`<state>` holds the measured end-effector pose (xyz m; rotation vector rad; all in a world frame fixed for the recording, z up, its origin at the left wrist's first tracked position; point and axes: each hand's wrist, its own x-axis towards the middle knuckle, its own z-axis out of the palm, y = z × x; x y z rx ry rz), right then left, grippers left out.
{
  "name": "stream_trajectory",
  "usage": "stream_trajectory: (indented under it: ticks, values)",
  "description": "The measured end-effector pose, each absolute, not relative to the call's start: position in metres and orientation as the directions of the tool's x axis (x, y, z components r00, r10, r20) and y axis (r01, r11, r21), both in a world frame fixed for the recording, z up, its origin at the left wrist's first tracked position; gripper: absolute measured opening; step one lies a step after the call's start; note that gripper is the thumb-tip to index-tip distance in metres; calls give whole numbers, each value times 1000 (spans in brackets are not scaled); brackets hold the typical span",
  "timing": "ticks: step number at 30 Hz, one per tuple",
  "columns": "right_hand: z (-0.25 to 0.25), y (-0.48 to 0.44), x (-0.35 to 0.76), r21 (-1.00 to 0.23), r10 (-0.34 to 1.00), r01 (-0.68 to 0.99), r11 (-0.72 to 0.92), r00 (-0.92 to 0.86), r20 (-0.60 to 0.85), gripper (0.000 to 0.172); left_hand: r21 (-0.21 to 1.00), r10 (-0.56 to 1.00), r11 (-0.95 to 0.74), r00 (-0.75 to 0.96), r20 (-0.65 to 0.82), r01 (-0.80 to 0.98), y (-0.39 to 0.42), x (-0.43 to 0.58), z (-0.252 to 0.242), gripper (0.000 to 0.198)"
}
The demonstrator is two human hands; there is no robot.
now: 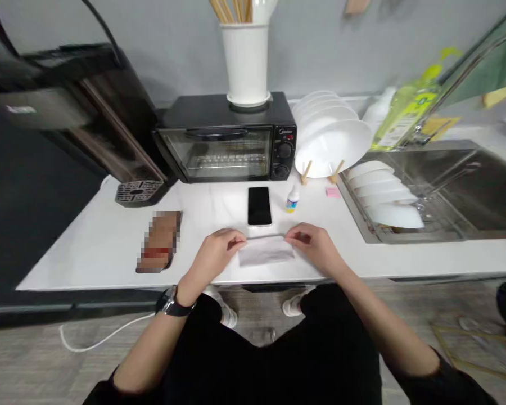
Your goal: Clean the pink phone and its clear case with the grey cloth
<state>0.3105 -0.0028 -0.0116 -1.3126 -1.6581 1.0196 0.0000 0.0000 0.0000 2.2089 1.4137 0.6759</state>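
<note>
A folded pale grey cloth lies on the white counter close to its front edge. My left hand pinches its far left corner between thumb and fingers. At the far right corner, my right hand pinches it the same way. Just beyond the cloth lies a phone with a dark screen. A small white bottle with a blue and yellow label stands to the right of the phone.
A blurred-out flat object lies on the left. Behind are a toaster oven, a black machine with a drip tray and racked white plates. A pink sticky pad sits left of the sink, which holds bowls.
</note>
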Motion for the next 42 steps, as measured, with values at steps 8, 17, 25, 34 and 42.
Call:
stream_trajectory:
  ticks: [8,17,25,34,42]
  values:
    - [-18,-1,313,-943,985,307,130,-145,89,36,550,868,-492,434,243,675,3,3,6,7]
    - [-18,4,309,-942,987,306,141,-119,109,33,559,883,-465,399,245,686,14,8,4,6]
    - [-21,3,310,-919,990,370,137,-77,117,32,671,860,-464,476,184,578,11,4,6,13]
    - [-13,0,310,-838,975,500,219,-80,208,26,404,756,-652,591,281,641,19,-4,9,24]
    - [-10,3,312,-657,908,658,369,-103,407,21,87,608,-734,595,525,674,23,6,15,22]
